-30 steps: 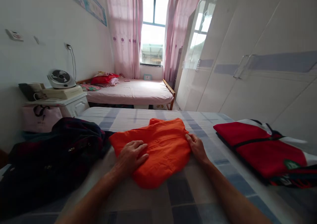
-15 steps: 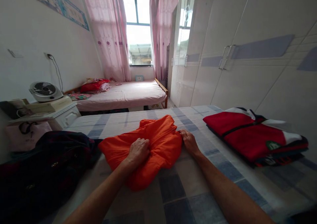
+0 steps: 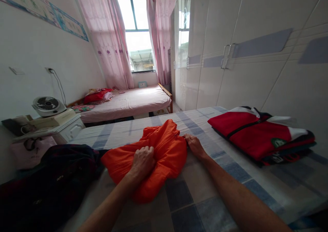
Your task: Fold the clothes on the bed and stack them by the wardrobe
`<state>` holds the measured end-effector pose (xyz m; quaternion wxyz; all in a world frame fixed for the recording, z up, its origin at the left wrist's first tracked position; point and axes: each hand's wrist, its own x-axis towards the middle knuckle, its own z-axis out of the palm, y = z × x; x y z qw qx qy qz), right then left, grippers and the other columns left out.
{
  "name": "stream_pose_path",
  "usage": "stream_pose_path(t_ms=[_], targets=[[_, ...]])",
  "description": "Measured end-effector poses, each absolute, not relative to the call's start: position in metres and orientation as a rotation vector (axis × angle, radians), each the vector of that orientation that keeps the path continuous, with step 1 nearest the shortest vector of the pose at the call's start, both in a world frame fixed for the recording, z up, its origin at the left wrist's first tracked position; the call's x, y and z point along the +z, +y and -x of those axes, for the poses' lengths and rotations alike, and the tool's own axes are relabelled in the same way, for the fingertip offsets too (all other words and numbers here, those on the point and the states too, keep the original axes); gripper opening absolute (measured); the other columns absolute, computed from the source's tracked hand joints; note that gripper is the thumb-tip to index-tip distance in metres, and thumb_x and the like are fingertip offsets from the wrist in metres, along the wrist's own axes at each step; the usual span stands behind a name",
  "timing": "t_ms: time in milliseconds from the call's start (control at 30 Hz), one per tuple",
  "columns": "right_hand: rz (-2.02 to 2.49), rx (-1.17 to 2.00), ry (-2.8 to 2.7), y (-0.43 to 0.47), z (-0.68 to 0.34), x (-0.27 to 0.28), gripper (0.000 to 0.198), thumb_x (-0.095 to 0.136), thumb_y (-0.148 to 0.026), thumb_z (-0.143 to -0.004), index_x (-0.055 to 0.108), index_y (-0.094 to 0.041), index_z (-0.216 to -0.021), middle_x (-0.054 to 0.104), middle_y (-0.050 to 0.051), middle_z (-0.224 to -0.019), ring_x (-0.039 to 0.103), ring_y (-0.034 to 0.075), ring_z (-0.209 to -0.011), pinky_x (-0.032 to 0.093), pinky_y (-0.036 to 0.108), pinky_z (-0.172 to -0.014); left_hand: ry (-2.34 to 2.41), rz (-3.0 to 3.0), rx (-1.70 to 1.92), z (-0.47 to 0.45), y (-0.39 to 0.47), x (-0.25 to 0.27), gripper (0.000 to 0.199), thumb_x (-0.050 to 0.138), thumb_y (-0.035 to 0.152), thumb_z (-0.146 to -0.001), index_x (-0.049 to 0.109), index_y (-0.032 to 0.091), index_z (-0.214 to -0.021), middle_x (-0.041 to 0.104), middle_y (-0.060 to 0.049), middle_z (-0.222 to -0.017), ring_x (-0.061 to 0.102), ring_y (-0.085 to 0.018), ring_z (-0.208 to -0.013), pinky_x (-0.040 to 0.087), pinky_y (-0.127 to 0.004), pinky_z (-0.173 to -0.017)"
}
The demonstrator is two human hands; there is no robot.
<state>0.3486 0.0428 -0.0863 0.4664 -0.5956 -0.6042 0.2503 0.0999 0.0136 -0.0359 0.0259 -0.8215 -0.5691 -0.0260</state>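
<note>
A bunched orange garment, perhaps a jacket, lies on the checked bedsheet in front of me. My left hand is closed on the middle of it, and the cloth creases around the knuckles. At the garment's right edge, my right hand pinches the fabric; its fingertips are partly hidden. To the right sits a stack of folded clothes with a red, white and black zip jacket on top. A dark heap of clothing lies on the left.
A pink bag stands beside a white nightstand with a small fan on it. Farther back is a second bed under the window. White wardrobes line the right side.
My view has tilted and shifted slightly. Both hands keep the same places on the orange garment, which looks nearly unchanged.
</note>
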Motion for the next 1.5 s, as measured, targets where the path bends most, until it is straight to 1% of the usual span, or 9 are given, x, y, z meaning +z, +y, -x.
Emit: stream_pose_path(t_ms=[100,300,533,733,967,1133,1300,1433,1500], targets=[[1.443,0.594,-1.487,0.043,-0.349,-0.086,0.045,0.031,-0.046,-0.086,0.066,-0.02,-0.075,0.068,0.003,-0.073,0.059,0.019,-0.071,0.041,0.027,-0.064,-1.749,2.541,-0.114,-0.09,0.021,-0.02,0.023,0.039,0.01,-0.08,0.056,0.016,-0.094,0.064,-0.013,-0.098,0.059,-0.025,-0.097,0.042,-0.036,-0.081],[1.418,0.607,-1.504,0.045,-0.349,-0.086,0.04,0.035,-0.044,-0.084,0.064,-0.021,-0.07,0.067,0.002,-0.071,0.057,0.018,-0.069,0.041,0.027,-0.065,-1.669,2.717,-0.032,-0.085,0.025,-0.02,0.025,0.052,0.031,-0.08,0.057,0.022,-0.102,0.066,-0.004,-0.1,0.062,-0.018,-0.092,0.044,-0.026,-0.077],[1.435,0.617,-1.524,0.044,-0.35,-0.087,0.041,0.031,-0.043,-0.085,0.063,-0.021,-0.073,0.065,0.002,-0.073,0.056,0.017,-0.07,0.039,0.026,-0.066,-1.675,2.617,0.001,-0.1,0.017,-0.039,0.017,0.052,0.02,-0.075,0.057,0.02,-0.09,0.064,-0.008,-0.099,0.06,-0.023,-0.094,0.044,-0.031,-0.076],[1.435,0.636,-1.539,0.046,-0.352,-0.087,0.04,0.031,-0.042,-0.084,0.063,-0.02,-0.074,0.062,0.0,-0.066,0.054,0.015,-0.064,0.038,0.025,-0.063,-1.667,2.435,-0.133,-0.095,0.023,0.016,0.02,0.042,0.015,-0.079,0.054,0.02,-0.096,0.061,-0.007,-0.095,0.061,-0.021,-0.083,0.042,-0.03,-0.069],[1.445,0.674,-1.574,0.05,-0.354,-0.09,0.04,0.031,-0.039,-0.082,0.065,-0.017,-0.081,0.058,0.0,-0.061,0.053,0.014,-0.06,0.039,0.025,-0.063,-1.638,1.702,-1.232,-0.059,0.03,0.101,0.015,0.044,0.024,-0.079,0.045,0.02,-0.094,0.054,-0.001,-0.086,0.054,-0.017,-0.076,0.041,-0.03,-0.067],[1.459,0.676,-1.599,0.051,-0.355,-0.091,0.039,0.032,-0.039,-0.082,0.065,-0.018,-0.082,0.058,0.0,-0.062,0.053,0.014,-0.059,0.039,0.025,-0.062,-1.708,1.984,-1.128,-0.032,0.024,0.092,0.01,0.05,0.025,-0.072,0.047,0.021,-0.08,0.049,0.003,-0.065,0.05,-0.014,-0.059,0.039,-0.028,-0.06],[1.481,0.677,-1.613,0.053,-0.355,-0.093,0.039,0.033,-0.039,-0.082,0.066,-0.018,-0.082,0.059,-0.001,-0.061,0.053,0.013,-0.058,0.039,0.025,-0.06,-1.684,1.59,-1.41,0.0,0.006,0.095,0.025,0.041,0.028,-0.079,0.048,0.019,-0.101,0.054,-0.003,-0.091,0.053,-0.019,-0.08,0.045,-0.036,-0.074],[1.498,0.673,-1.63,0.053,-0.356,-0.094,0.038,0.034,-0.04,-0.082,0.066,-0.018,-0.084,0.06,-0.001,-0.063,0.054,0.013,-0.059,0.039,0.025,-0.06,-1.896,2.277,-0.828,0.008,-0.003,0.059,0.045,0.045,0.048,-0.079,0.054,0.018,-0.111,0.063,-0.007,-0.105,0.061,-0.025,-0.091,0.048,-0.039,-0.08],[1.513,0.662,-1.638,0.054,-0.356,-0.093,0.038,0.035,-0.041,-0.081,0.066,-0.018,-0.084,0.06,-0.001,-0.063,0.054,0.014,-0.059,0.039,0.025,-0.061,-1.983,2.444,-0.54,0.003,-0.006,0.031,0.071,0.049,0.06,-0.074,0.045,0.016,-0.129,0.054,-0.014,-0.13,0.053,-0.03,-0.116,0.043,-0.042,-0.094]])
